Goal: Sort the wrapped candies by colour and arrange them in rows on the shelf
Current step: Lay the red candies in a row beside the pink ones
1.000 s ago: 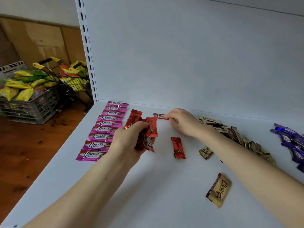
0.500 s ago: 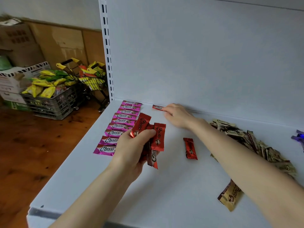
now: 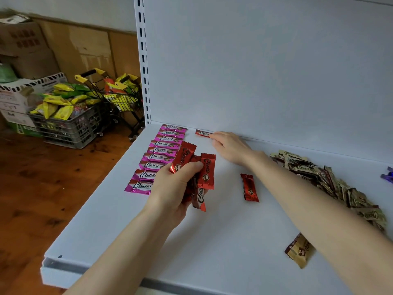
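Left hand (image 3: 170,188) grips a loose bunch of red candies (image 3: 207,171) above the shelf (image 3: 212,241); one could slip onto the pink row (image 3: 158,156). Right hand (image 3: 230,146) touches another red candy (image 3: 202,133) at the back wall, grip unclear.

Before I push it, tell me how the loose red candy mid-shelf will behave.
The red candy lies flat, so it should slide, not roll. Its glossy wrapper on the smooth shelf probably slips easily. Small, with crimped ends, it is likely light.

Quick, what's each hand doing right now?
Left hand: closed, holding a bunch of red candies.
Right hand: fingers on one red candy at the back; pinching or pressing cannot be told.
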Action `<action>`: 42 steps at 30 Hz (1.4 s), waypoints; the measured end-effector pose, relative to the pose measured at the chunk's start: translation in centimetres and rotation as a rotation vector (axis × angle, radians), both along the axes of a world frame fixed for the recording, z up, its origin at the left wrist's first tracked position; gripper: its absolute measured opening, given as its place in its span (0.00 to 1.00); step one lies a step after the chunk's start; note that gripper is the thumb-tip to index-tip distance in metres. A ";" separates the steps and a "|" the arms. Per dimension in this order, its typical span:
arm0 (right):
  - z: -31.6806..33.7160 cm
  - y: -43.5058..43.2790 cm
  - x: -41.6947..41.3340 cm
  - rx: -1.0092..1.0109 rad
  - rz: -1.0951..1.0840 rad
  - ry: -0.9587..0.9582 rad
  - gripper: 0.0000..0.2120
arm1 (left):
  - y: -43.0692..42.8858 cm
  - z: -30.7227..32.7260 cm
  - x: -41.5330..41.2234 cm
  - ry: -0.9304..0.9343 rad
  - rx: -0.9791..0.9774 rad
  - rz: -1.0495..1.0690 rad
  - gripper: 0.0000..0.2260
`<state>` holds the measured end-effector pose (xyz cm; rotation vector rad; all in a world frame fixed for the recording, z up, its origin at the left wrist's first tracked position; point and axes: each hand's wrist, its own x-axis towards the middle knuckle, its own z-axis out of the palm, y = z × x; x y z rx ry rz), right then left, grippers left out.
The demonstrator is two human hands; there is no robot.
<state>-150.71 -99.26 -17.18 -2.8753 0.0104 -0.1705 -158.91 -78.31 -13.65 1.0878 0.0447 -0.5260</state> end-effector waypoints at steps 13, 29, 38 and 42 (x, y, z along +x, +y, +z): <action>7.3 5.4 -10.7 0.780 0.048 0.077 0.06 | -0.1 0.3 -0.4 0.007 -0.049 -0.074 0.03; 7.1 4.3 -10.9 1.339 -0.066 -0.216 0.05 | 0.0 -0.1 -0.3 0.036 -0.108 -0.054 0.03; 5.9 3.4 -11.3 1.014 -0.028 -0.193 0.14 | 0.0 -0.1 -0.3 0.029 -0.069 -0.064 0.03; 5.7 3.3 -11.1 0.990 -0.053 -0.182 0.12 | 0.0 -0.2 -0.3 0.027 -0.058 -0.073 0.03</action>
